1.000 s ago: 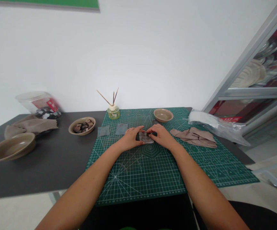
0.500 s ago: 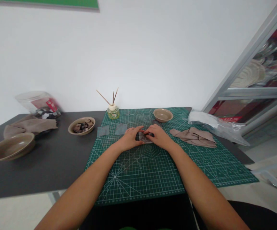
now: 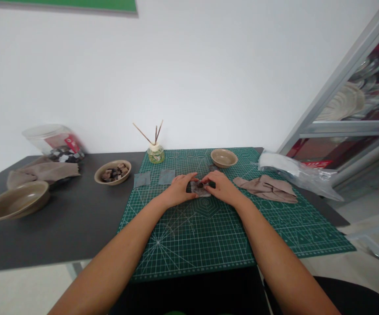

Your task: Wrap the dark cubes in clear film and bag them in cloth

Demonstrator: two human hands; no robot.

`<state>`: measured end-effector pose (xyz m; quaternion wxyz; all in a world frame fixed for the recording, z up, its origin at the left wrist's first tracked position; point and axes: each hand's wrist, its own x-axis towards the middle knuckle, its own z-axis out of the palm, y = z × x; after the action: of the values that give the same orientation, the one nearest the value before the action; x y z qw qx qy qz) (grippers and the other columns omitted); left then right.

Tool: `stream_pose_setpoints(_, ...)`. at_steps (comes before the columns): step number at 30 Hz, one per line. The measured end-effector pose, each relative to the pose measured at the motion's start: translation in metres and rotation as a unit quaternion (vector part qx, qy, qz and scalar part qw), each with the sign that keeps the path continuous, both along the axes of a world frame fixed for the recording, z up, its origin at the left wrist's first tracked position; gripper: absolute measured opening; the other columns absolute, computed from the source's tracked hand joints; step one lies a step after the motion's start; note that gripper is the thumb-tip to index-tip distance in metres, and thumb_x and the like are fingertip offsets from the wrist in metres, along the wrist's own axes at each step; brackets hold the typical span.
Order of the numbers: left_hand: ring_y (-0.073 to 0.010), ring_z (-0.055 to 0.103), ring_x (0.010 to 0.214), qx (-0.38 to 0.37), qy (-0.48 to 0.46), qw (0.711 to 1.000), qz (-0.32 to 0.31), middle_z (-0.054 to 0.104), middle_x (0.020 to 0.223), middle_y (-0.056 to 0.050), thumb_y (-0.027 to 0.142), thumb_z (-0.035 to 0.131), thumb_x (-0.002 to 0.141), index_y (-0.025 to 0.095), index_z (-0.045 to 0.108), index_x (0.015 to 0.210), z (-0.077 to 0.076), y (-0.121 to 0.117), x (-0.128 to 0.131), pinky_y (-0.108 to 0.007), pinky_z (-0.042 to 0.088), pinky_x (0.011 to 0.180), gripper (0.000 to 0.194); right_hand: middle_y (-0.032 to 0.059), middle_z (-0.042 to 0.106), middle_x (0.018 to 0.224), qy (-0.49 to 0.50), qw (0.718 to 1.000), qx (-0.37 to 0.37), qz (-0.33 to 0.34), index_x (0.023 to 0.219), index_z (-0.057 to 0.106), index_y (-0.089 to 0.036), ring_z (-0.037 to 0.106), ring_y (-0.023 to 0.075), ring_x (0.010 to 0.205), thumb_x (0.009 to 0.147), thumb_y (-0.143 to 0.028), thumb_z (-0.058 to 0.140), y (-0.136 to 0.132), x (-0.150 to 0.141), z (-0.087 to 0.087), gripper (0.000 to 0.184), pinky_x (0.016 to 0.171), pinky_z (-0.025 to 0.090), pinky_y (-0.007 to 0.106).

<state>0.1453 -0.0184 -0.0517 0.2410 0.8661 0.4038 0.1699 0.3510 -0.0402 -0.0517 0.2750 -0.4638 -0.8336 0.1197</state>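
Observation:
A small square of thin, greyish see-through sheet (image 3: 203,193) lies on the green cutting mat, with a small dark brown piece (image 3: 200,185) on it. My left hand (image 3: 180,190) curves around the sheet's left side, thumb at the near edge and fingertips at the far edge, steadying it. From the other side, my right hand (image 3: 221,187) has its thumb and fingers closed in at the dark piece; the fingertips partly hide it. Two similar pale squares, a left one (image 3: 142,179) and a right one (image 3: 167,176), lie flat beyond my left hand.
On the green mat (image 3: 189,249) stand a tan bowl (image 3: 224,158), a reed diffuser (image 3: 156,153) and a crumpled brown cloth (image 3: 268,188). A clear plastic bag (image 3: 297,173) lies right. Leftward are a bowl of brown cubes (image 3: 113,172), a larger bowl (image 3: 15,201), another cloth (image 3: 45,170) and a clear jar (image 3: 54,142).
My right fingers have shifted slightly over the dark piece, and more of the sheet shows between my hands. My left hand stays nearly in place.

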Motion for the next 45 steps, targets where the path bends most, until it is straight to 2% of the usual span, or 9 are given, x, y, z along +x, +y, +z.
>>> stream_pose_setpoints(7, -0.0295, 0.047, 0.126, -0.003, 0.0, 1.0, 0.008, 0.054, 0.134, -0.013, 0.029, 0.072, 0.073, 0.018, 0.038, 0.139, 0.001, 0.0, 0.0, -0.045, 0.033, 0.108, 0.075, 0.0047, 0.068, 0.086, 0.002, 1.0, -0.006, 0.003, 0.088, 0.065, -0.017, 0.055, 0.0204, 0.086, 0.078, -0.009, 0.065, 0.002, -0.008, 0.002, 0.013, 0.081, 0.04, 0.036)
stream_pose_setpoints(14, -0.0282, 0.046, 0.125, -0.007, -0.004, 1.0, -0.005, 0.058, 0.131, -0.008, 0.025, 0.071, 0.073, 0.019, 0.036, 0.14, 0.004, -0.002, 0.0, -0.045, 0.031, 0.109, 0.075, 0.0041, 0.066, 0.08, -0.004, 0.999, -0.01, -0.036, 0.083, 0.064, -0.016, 0.055, 0.0192, 0.081, 0.077, -0.009, 0.065, 0.002, -0.002, 0.0, 0.009, 0.077, 0.04, 0.034)
stream_pose_setpoints(19, -0.0289, 0.047, 0.124, -0.008, -0.002, 1.0, 0.001, 0.058, 0.131, -0.008, 0.025, 0.072, 0.072, 0.021, 0.037, 0.139, 0.005, -0.002, 0.001, -0.045, 0.032, 0.108, 0.075, 0.0034, 0.066, 0.079, 0.003, 1.0, -0.017, -0.021, 0.083, 0.065, -0.017, 0.055, 0.0185, 0.08, 0.078, -0.01, 0.065, 0.001, -0.004, 0.003, 0.009, 0.075, 0.04, 0.032)
stream_pose_setpoints(24, -0.0294, 0.046, 0.126, -0.013, -0.008, 1.0, -0.005, 0.059, 0.132, -0.006, 0.026, 0.071, 0.073, 0.022, 0.037, 0.14, 0.006, -0.003, 0.0, -0.046, 0.03, 0.109, 0.076, 0.0027, 0.067, 0.076, 0.007, 0.998, -0.037, -0.046, 0.081, 0.066, -0.017, 0.057, 0.0187, 0.078, 0.078, -0.012, 0.066, 0.001, 0.005, 0.003, 0.006, 0.073, 0.04, 0.032)
stream_pose_setpoints(30, -0.0292, 0.047, 0.125, -0.009, -0.01, 1.0, -0.007, 0.059, 0.131, -0.006, 0.027, 0.07, 0.073, 0.025, 0.036, 0.14, 0.005, -0.002, 0.0, -0.047, 0.03, 0.108, 0.075, 0.0043, 0.066, 0.085, 0.01, 1.0, 0.002, -0.022, 0.083, 0.066, -0.018, 0.054, 0.0201, 0.087, 0.077, -0.01, 0.065, 0.002, 0.005, -0.001, 0.01, 0.081, 0.041, 0.036)
stream_pose_setpoints(38, -0.03, 0.048, 0.124, -0.003, -0.007, 1.0, 0.006, 0.057, 0.131, -0.011, 0.029, 0.071, 0.072, 0.021, 0.039, 0.139, 0.002, -0.001, 0.001, -0.047, 0.033, 0.107, 0.075, 0.0044, 0.066, 0.083, 0.002, 1.0, -0.018, -0.004, 0.087, 0.065, -0.017, 0.054, 0.0191, 0.083, 0.079, -0.009, 0.064, 0.003, -0.006, 0.001, 0.011, 0.077, 0.041, 0.034)
stream_pose_setpoints(45, -0.029, 0.047, 0.125, -0.005, -0.011, 1.0, -0.008, 0.059, 0.131, -0.006, 0.028, 0.07, 0.073, 0.025, 0.036, 0.14, 0.003, -0.002, 0.0, -0.047, 0.031, 0.108, 0.075, 0.0036, 0.065, 0.081, 0.004, 0.999, -0.011, -0.03, 0.083, 0.064, -0.017, 0.054, 0.0191, 0.082, 0.079, -0.009, 0.063, 0.001, -0.002, 0.0, 0.009, 0.078, 0.04, 0.034)
